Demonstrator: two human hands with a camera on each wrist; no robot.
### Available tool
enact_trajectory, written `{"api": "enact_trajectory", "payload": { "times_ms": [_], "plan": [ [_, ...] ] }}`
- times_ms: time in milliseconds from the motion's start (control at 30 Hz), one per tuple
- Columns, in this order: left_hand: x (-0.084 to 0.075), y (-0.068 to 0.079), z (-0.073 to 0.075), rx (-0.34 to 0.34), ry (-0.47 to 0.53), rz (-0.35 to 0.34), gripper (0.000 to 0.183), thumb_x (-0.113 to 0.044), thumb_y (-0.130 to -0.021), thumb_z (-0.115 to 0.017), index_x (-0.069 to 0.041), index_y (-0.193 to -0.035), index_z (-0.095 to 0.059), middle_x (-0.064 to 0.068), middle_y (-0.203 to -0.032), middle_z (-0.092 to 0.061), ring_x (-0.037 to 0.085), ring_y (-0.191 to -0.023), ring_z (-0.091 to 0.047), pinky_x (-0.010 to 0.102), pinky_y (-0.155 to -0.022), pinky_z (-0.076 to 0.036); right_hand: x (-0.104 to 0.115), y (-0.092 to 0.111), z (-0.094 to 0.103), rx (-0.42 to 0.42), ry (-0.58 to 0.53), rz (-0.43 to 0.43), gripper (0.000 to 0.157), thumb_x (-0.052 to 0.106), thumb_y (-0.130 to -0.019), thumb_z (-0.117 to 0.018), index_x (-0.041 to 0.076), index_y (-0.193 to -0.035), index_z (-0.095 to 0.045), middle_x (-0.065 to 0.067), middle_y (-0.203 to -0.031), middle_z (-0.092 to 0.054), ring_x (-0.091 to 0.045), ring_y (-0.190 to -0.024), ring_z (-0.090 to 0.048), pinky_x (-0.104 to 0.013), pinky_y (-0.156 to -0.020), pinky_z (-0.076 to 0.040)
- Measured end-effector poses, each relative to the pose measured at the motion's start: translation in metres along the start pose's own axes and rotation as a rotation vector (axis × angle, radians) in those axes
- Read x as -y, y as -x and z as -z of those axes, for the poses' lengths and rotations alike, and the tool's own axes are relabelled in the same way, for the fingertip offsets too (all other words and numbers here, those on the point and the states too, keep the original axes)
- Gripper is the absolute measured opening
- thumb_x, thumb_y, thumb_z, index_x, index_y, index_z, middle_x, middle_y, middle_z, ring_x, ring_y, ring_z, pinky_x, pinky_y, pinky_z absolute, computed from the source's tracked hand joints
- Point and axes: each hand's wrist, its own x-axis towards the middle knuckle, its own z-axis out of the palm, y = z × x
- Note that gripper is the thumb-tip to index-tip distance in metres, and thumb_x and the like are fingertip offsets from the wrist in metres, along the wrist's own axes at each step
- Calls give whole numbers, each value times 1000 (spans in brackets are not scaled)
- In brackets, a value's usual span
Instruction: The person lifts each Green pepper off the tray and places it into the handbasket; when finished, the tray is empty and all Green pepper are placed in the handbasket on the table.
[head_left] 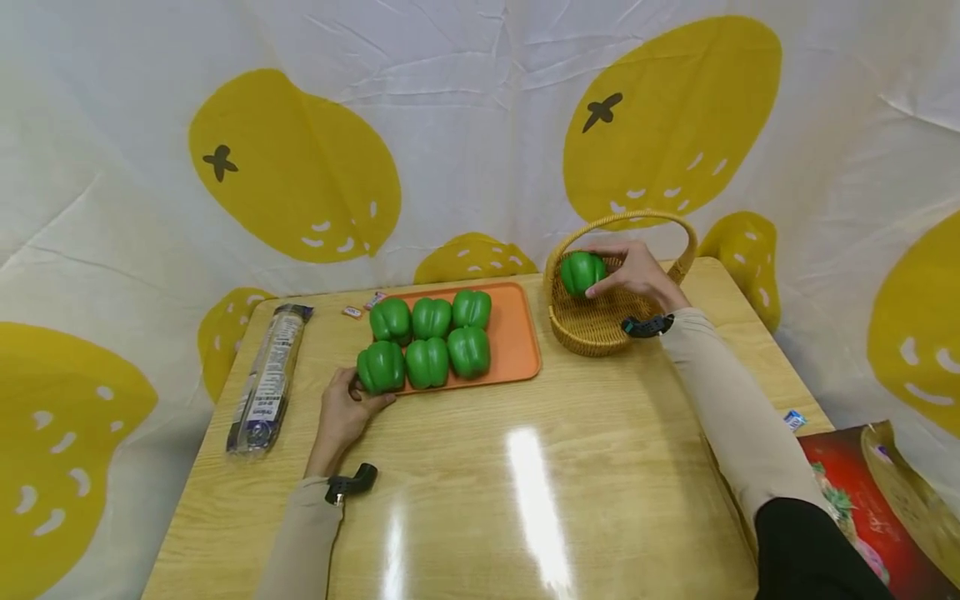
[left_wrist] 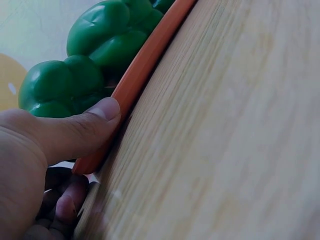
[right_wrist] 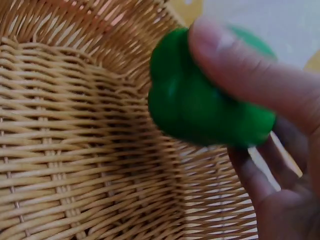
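My right hand grips a green bell pepper inside the wicker basket, under its arched handle. In the right wrist view the thumb lies across the pepper, with fingers round its far side and the woven basket wall alongside. At the near left corner of an orange tray, my left hand pinches the rim. The left wrist view shows its thumb on top of the tray edge and curled fingers below. Several more green bell peppers stand in two rows on the tray.
A clear plastic package with a printed label lies at the table's left. Small wrapped sweets sit by the tray's back left corner, another wrapper at the right edge. A red bag stands right of the table; a lemon-patterned cloth hangs behind.
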Motion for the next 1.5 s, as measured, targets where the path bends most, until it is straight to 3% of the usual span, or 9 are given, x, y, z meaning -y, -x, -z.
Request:
{"api": "enact_trajectory", "payload": {
  "times_ms": [233,467,600,767,933,1067,1167,1267,1500],
  "plan": [
    [-1,2,0,4,5,2,66,-29,-68,-93,-4,-121,-63,8,-99,-55,20,-84,-50,23,-68,-39,-11,-8,-4,71,141,-30,84,26,-58,-97,19,-134,-63,-10,-143,-54,-33,-128,-48,-51,-100,-46],
    [-1,3,2,-2,-8,4,65,-29,-69,-92,-4,-121,-62,8,-100,-54,20,-84,-49,24,-69,-38,7,-6,-8,141,209,68,107,25,-61,-96,15,-152,-39,-12,-152,-44,-33,-141,-37,-54,-113,-31],
    [1,6,1,7,-7,13,66,-30,-69,-92,-4,-122,-62,8,-100,-54,20,-85,-49,25,-70,-38,33,19,-8,106,319,119,109,33,-60,-96,16,-152,-39,-13,-153,-42,-36,-141,-36,-57,-114,-27],
    [1,7,1,5,0,15,67,-31,-69,-92,-4,-122,-62,8,-100,-54,20,-86,-49,25,-71,-39,93,71,-15,142,446,335,89,43,-61,-93,17,-138,-58,-8,-139,-59,-32,-128,-53,-52,-105,-41],
    [0,4,0,-16,-10,-10,65,-30,-69,-92,-4,-121,-63,8,-98,-54,21,-84,-49,26,-70,-39,129,97,-64,276,8,590,81,11,-63,-94,6,-135,-58,-12,-135,-61,-27,-124,-57,-45,-103,-45],
    [-1,2,-1,-16,-6,-7,64,-28,-70,-92,-4,-121,-63,8,-98,-54,20,-83,-49,26,-70,-38,125,91,-125,271,-258,632,91,-6,-59,-92,-5,-139,-50,-20,-142,-52,-34,-133,-48,-53,-111,-36],
    [-1,1,-2,-8,-4,-6,64,-28,-70,-92,-5,-122,-63,8,-99,-54,20,-84,-49,25,-70,-39,104,79,-161,219,-304,591,93,-6,-59,-92,-4,-141,-48,-21,-144,-50,-40,-133,-44,-57,-113,-30],
    [1,2,-2,-4,-1,-4,63,-30,-71,-91,-6,-122,-63,7,-99,-54,19,-85,-50,25,-70,-39,79,66,-187,181,-255,524,97,3,-59,-95,3,-144,-48,-15,-146,-50,-39,-133,-44,-56,-114,-30],
    [4,4,-1,-15,-1,-10,64,-30,-70,-92,-5,-121,-63,7,-98,-54,20,-84,-50,26,-70,-40,53,50,-214,107,-79,468,94,24,-59,-98,17,-142,-54,4,-141,-54,-20,-127,-51,-46,-107,-42]
  ]
}}
